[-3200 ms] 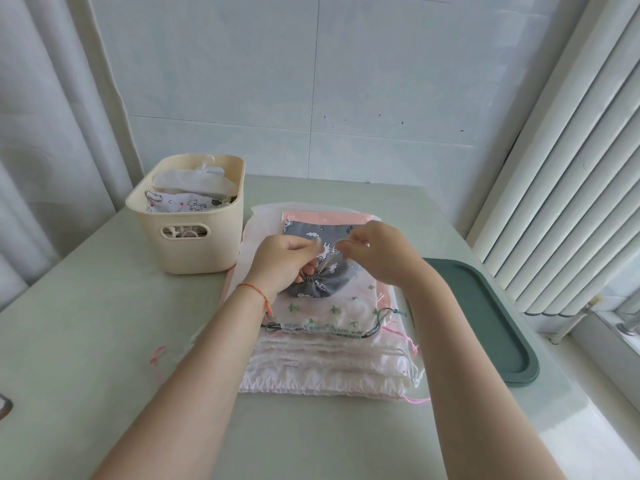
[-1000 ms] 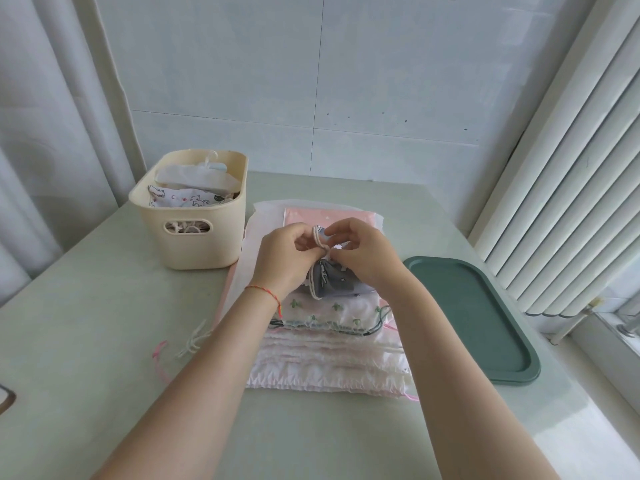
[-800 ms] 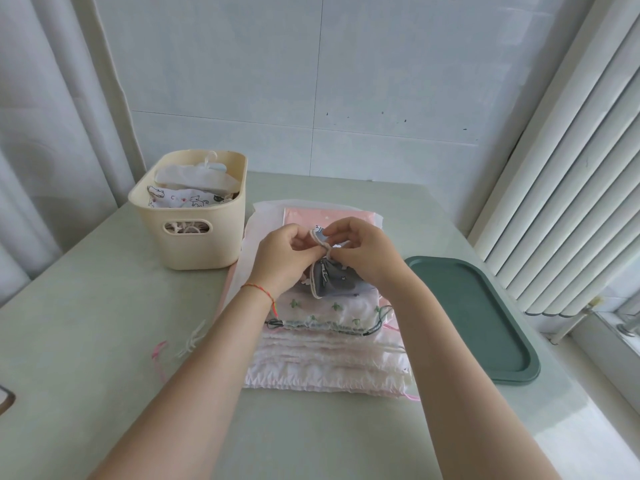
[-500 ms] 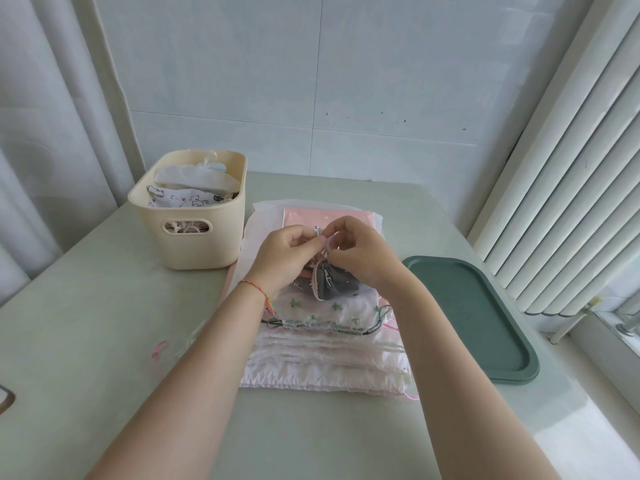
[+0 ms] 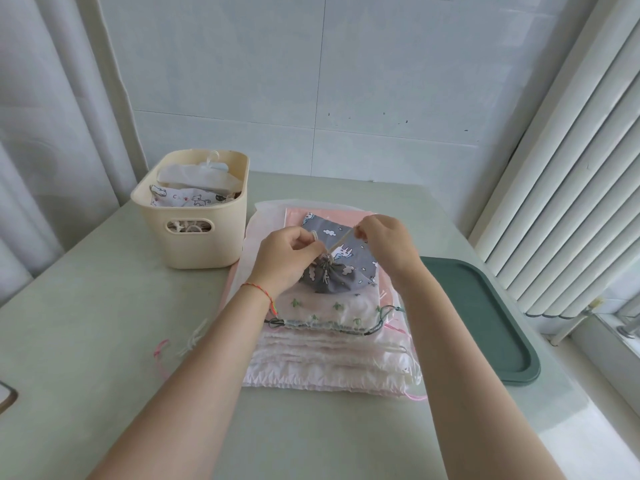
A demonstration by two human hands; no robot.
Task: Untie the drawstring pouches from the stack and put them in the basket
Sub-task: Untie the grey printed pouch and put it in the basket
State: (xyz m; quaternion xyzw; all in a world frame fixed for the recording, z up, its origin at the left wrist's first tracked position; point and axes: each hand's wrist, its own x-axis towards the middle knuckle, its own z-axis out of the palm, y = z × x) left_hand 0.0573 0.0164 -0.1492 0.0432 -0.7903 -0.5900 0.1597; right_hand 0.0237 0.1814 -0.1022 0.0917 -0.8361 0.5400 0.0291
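At the frame's centre a grey pouch lies on top of the stack, its neck gathered and tied. A loop of the cord is pinched by the left hand just above the gather; the cord's other end is pinched by the right hand and drawn taut up and to the right. The two hands are held a little apart. The basket, already holding printed pouches, is seen at upper left beside the stack. A green tray is seen at the right on the table.
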